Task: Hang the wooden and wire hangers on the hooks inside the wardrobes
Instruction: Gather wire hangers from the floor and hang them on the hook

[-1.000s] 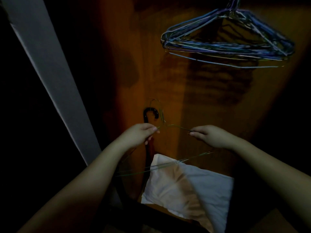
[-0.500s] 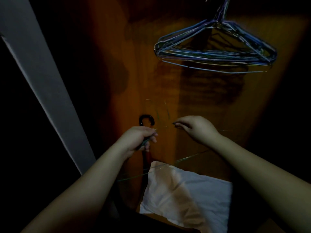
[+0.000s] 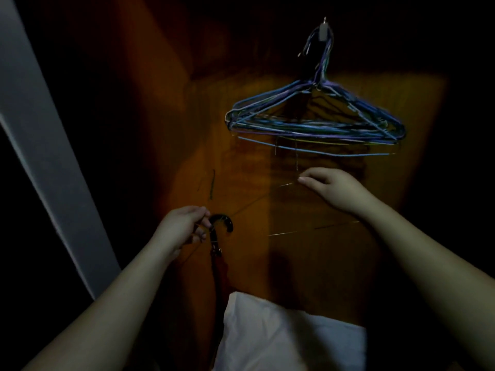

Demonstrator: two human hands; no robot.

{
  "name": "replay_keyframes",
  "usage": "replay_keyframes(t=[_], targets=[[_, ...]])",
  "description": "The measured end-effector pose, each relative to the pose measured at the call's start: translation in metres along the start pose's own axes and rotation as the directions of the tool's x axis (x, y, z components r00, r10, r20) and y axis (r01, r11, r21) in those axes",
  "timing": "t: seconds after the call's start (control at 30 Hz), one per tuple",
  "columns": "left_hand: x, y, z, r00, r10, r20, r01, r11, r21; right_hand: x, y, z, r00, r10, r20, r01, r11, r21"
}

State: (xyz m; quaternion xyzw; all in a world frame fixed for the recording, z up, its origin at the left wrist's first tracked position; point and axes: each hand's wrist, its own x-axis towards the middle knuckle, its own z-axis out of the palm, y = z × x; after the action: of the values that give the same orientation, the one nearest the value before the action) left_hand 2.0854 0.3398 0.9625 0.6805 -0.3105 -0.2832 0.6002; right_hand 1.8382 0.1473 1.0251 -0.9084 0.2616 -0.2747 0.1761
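Wire hanger point(image 3: 297, 180) (thin, faint) pinched by right hand point(image 3: 334, 187), left hand point(image 3: 182, 228) curled on wire.

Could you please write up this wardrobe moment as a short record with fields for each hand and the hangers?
setting: dim wooden wardrobe interior
hook: metal, high on the back panel
hung hangers: bundle of blue and purple wire hangers on the hook
right hand: raised, pinching a thin wire hanger below the bundle
left hand: lower, closed on another thin wire
umbrella: black curved handle beside the left hand
bottom: white cloth
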Motion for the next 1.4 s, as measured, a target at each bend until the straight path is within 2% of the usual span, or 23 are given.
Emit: replay_keyframes(t=[0.3, 0.63, 0.93, 1.4], targets=[[0.020, 0.036, 0.014, 0.995, 0.094, -0.021, -0.095, 0.995, -0.013, 0.034, -0.006, -0.067, 0.959, 0.040, -0.280, -0.036, 0.999, 0.020], [0.028, 0.054, 0.027, 0.994, 0.098, -0.040, -0.098, 0.995, 0.005, 0.079, -0.028, -0.122, 0.890, 0.023, -0.455, 0.038, 0.991, 0.125], [0.021, 0.044, 0.028, 0.995, 0.081, -0.059, -0.078, 0.996, 0.053, 0.112, -0.023, -0.127, 0.898, 0.054, -0.437, -0.013, 0.995, 0.096], [0.007, 0.038, 0.028, 0.997, 0.065, -0.050, -0.062, 0.996, 0.071, 0.111, -0.009, -0.109, 0.922, 0.097, -0.376, -0.073, 0.994, 0.078]])
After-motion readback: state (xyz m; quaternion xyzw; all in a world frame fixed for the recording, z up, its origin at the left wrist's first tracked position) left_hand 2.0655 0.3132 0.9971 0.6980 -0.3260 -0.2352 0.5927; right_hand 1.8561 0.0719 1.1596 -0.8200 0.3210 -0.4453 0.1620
